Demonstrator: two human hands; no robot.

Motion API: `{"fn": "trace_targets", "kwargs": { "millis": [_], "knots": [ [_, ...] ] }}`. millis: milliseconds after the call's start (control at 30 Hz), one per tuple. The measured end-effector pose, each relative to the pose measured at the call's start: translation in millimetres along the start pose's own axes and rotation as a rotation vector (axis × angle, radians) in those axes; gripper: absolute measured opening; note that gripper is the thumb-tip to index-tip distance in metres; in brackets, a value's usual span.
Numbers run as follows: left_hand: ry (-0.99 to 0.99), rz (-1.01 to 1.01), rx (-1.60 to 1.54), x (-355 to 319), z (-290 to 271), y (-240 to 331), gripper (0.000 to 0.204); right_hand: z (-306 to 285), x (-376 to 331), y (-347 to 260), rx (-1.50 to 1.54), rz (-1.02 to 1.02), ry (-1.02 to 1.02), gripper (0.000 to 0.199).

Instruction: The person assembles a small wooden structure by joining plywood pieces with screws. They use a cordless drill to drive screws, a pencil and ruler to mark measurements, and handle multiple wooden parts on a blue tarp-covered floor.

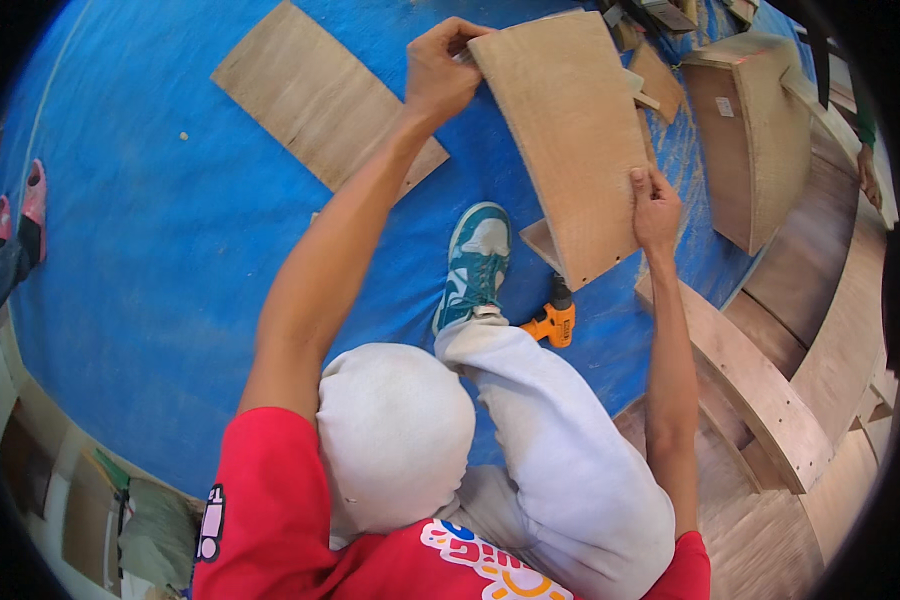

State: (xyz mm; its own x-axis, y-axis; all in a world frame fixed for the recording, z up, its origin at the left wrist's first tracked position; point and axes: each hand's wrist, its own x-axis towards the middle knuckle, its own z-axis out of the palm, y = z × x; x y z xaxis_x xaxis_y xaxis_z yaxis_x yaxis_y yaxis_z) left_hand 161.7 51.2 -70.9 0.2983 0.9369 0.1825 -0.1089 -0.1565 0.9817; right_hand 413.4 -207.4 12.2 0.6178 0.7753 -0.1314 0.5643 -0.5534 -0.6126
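A tan plywood panel [566, 135] is held up before me, tilted, with a row of small dark holes along its near edge. At its far left corner my left hand [444, 68] is closed on the edge. My right hand [656, 208] pinches the panel's right edge lower down, thumb on the face. Under its near end stands an orange cordless drill [553, 324], its dark chuck pointing up beneath the panel. Part of another wooden piece [541, 243] shows behind the panel's lower left edge. Further left a second plywood rectangle [320, 90] lies flat on the blue sheet.
My teal-and-white shoe [478, 255] rests on the blue sheet [170, 270] left of the drill. Curved plywood frames [750, 375] and a box-like wooden piece [755, 135] crowd the right side. Another person's pink shoe [35, 200] is at far left; another person's hand [868, 175] is at far right.
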Motion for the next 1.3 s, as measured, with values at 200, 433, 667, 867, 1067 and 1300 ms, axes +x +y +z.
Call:
{"fn": "trace_targets", "kwargs": {
  "millis": [200, 433, 667, 867, 1067, 1300],
  "knots": [
    [0.006, -0.058, -0.032, -17, -10, 6, 0.016, -2, -4, 0, 0.067, 0.023, -0.074, 0.052],
    [0.010, -0.070, -0.076, -27, -16, 11, 0.016, -2, -19, -12, 0.064, 0.111, -0.164, 0.053],
    [0.077, -0.075, -0.090, -35, -10, 14, 0.017, 24, 72, -89, 0.165, -0.176, -0.106, 0.060],
    [0.072, -0.104, -0.118, -38, -13, 18, 0.027, 68, 151, -126, 0.099, -0.020, -0.294, 0.054],
    [0.075, -0.127, -0.081, -41, -23, 20, 0.024, 88, 155, -108, 0.385, -0.068, -0.245, 0.051],
    [0.069, -0.117, -0.073, -42, -28, 17, 0.024, 83, 161, -104, 0.334, -0.014, -0.290, 0.047]
  ]
}}
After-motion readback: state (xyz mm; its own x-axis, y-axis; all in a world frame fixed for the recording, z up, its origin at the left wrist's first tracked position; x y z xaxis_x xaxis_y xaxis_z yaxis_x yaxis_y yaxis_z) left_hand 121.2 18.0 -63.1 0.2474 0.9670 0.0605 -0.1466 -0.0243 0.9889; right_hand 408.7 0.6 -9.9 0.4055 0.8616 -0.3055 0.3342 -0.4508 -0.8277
